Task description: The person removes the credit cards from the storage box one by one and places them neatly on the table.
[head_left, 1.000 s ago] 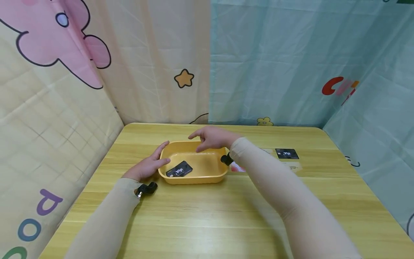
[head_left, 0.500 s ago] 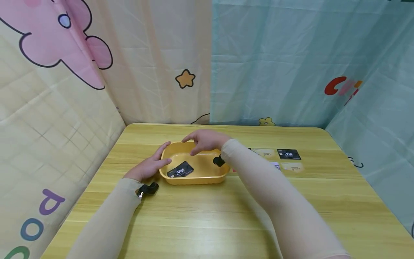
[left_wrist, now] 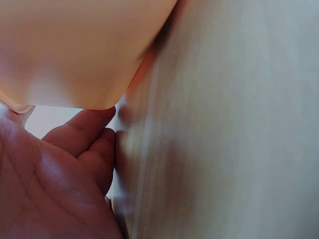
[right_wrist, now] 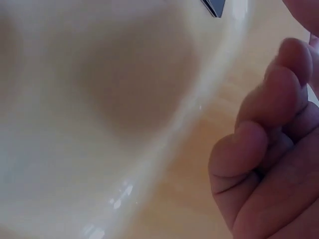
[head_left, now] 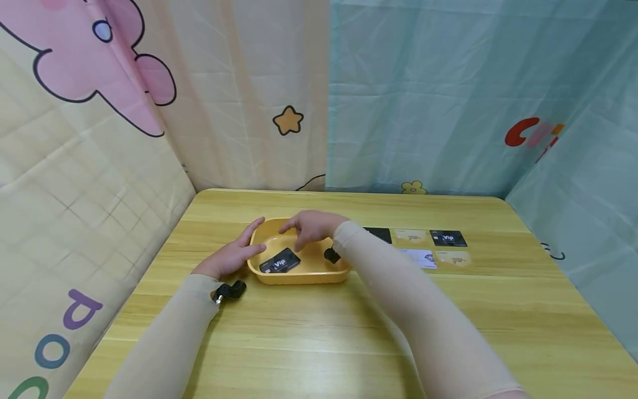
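Observation:
A yellow plastic basket sits on the table, with black "Vip" cards, apparently overlapping, in its left front part. My left hand holds the basket's left end, thumb over the rim and fingers along the outside. In the left wrist view, fingertips touch the basket's outer wall. Over the basket hovers my right hand, index finger and thumb apart, the thumb close to the cards. The right wrist view shows its other fingers loosely curled with nothing visible in them, and a card corner at the top.
Right of the basket, cards lie in two rows: a black one, a cream one and a black Vip one behind, a white-purple one and a cream one in front. My right forearm covers part. Curtains surround the table.
My right hand has moved left and lower into the basket, towards the black cards. More of the cards on the right now shows. The left hand stays at the basket.

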A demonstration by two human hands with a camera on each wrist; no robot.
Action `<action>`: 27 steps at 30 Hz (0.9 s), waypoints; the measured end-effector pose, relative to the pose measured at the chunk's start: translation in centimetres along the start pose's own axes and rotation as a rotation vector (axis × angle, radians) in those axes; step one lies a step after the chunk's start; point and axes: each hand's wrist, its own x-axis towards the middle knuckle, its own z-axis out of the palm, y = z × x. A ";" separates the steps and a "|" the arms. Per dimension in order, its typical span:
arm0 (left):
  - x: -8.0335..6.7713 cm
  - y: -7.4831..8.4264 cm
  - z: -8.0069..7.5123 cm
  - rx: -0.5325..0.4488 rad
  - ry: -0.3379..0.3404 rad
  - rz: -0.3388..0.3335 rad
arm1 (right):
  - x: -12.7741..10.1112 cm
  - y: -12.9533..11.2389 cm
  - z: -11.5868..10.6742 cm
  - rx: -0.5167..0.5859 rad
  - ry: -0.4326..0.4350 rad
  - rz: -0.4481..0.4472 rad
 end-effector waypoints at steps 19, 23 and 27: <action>0.0 0.2 0.0 -0.031 0.013 0.012 | 0.9 0.4 1.7 -0.006 -0.160 0.012; 0.0 0.3 0.0 -0.034 0.010 0.006 | 0.7 0.1 1.7 -0.021 -0.162 0.022; -0.1 0.3 0.1 -0.031 0.009 0.011 | 0.7 -0.1 1.8 -0.037 -0.166 0.029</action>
